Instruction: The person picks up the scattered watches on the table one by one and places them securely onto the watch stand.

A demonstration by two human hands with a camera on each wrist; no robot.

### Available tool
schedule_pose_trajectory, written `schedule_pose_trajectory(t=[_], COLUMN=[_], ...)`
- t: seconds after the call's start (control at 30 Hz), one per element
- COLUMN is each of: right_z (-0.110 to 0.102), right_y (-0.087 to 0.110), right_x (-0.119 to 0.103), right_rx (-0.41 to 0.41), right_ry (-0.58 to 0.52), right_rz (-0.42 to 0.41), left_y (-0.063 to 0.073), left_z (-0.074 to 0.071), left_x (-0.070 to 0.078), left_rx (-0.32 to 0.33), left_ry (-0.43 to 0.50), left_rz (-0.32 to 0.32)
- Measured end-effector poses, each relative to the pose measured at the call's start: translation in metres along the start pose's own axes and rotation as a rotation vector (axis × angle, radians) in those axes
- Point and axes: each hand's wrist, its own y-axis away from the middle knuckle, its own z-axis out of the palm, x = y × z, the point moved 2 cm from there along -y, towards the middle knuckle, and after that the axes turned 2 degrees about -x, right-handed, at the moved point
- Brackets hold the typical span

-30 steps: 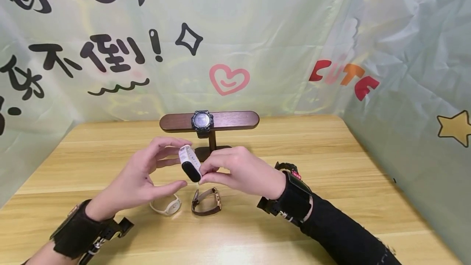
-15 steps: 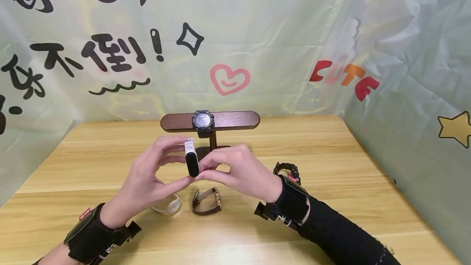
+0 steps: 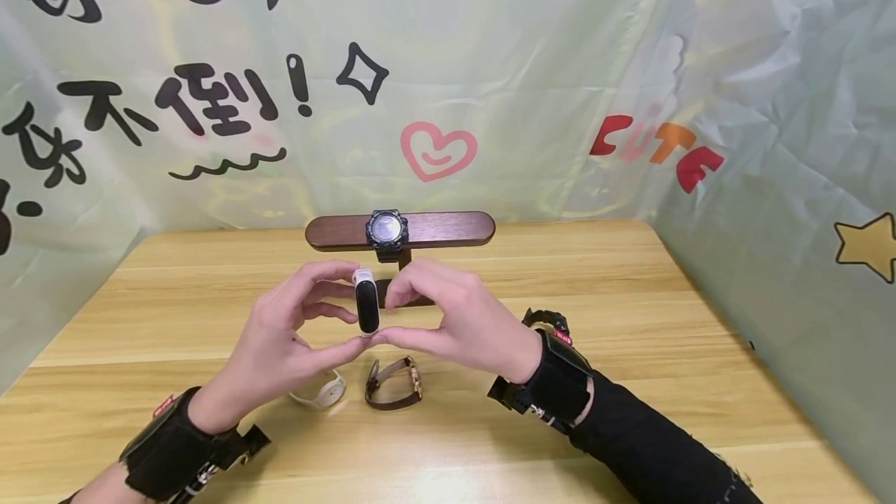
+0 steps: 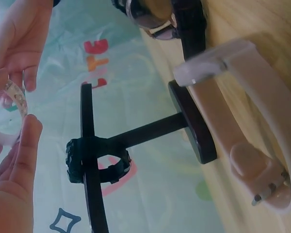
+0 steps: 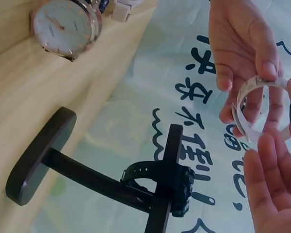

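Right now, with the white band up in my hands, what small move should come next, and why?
I'd probably bring the white band toward the bare right side of the stand. The left hand already holds the band off the table, and the black watch leaves that side free. I can't tell whether the band's strap is fastened.

1. Wooden watch stand: open above its right end.
2. Black digital watch blocks its middle.
3. Right hand stands before its post.
4. White watch and brown-strapped watch obstruct the tabletop.
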Motion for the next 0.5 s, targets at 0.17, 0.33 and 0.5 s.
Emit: schedule_pose_trajectory(t=[0.17, 0.33, 0.5], right_z=[-0.0031, -0.0023, -0.0005], right_y=[-0.0025, -0.0028, -0.0009], right_x=[0.0, 0.0007, 0.0019], right_rx=[0.034, 0.02, 0.002], right_ry=[0.008, 0.011, 0.01], right_rz=[-0.015, -0.024, -0.023], left_y=[0.0001, 0.0025, 0.0036], left_z=[0.0013, 0.0029, 0.0047], left_x=[0.001, 0.0006, -0.0006], left_rx=[0.003, -0.023, -0.031], left_ry=[0.029, 0.042, 0.038], left_rz=[0.0, -0.059, -0.086])
